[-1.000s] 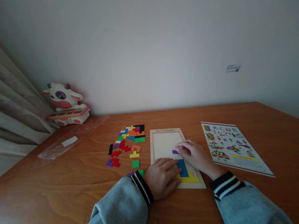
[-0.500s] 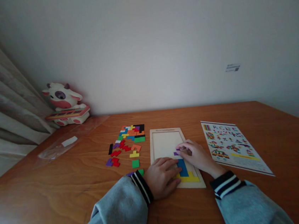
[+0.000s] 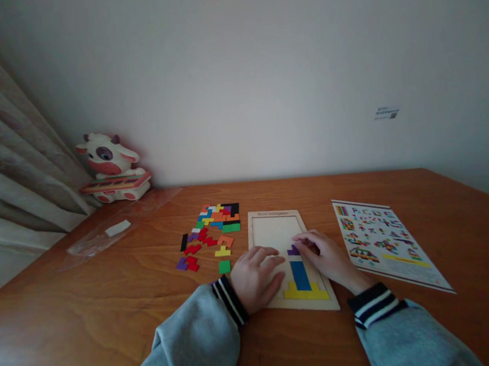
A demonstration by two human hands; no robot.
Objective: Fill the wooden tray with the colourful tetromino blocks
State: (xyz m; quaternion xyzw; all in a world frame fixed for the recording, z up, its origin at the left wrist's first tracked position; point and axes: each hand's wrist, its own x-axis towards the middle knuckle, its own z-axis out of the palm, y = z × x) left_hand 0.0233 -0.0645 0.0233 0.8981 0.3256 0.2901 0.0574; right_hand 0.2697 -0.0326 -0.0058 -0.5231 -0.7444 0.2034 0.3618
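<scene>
A wooden puzzle board (image 3: 270, 227) with a raised frame lies in front of me. In its lower part, yellow pieces (image 3: 306, 294) form a wide base, and a blue block (image 3: 300, 276) stands up from them. Just above the blue is a strip as pale as the board, then a purple puzzle piece (image 3: 293, 250). My right hand (image 3: 329, 258) has its thumb and fingertips closed at the purple piece's right edge. Over the board's left side hovers my left hand (image 3: 257, 278), its fingers apart and holding nothing.
Loose coloured puzzle pieces (image 3: 223, 251) lie left of the board, with several more packed together behind them. A printed pattern sheet (image 3: 386, 244) lies to the right. Farther left are a clear plastic bag (image 3: 87, 246) and a cow toy keyboard (image 3: 115, 182) by the curtain.
My left hand has lifted and drawn back leftward, uncovering the blue and yellow pieces. The purple piece now shows more fully beside my right fingertips. The view has shifted slightly.
</scene>
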